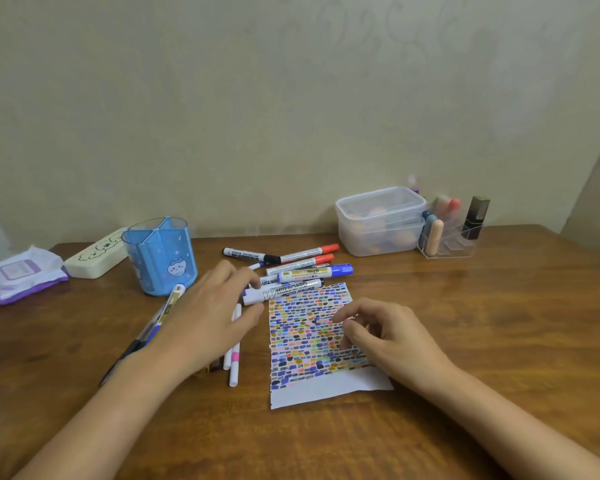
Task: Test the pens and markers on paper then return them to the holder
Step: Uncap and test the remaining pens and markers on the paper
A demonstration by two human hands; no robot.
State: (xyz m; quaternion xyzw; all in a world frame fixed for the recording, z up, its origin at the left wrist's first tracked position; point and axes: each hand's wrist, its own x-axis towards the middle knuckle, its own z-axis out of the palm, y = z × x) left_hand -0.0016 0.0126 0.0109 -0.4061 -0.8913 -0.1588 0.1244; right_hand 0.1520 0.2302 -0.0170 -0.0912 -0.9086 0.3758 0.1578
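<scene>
The left hand [212, 313] pinches the whiteboard marker [284, 292] — lift it clear of the pile — while the right hand [388, 337], loosely curled and empty, steadies the paper [326, 386].

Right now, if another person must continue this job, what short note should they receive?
Left hand: takes hold of the whiteboard marker at the paper's top edge.
Right hand: loosely curled over the paper, holding nothing.
Blue holder: looks empty.
Done: the paper is nearly full of colour marks.
Left: markers and pens lie on the table; test any untested ones, then return all to the holder.
</scene>
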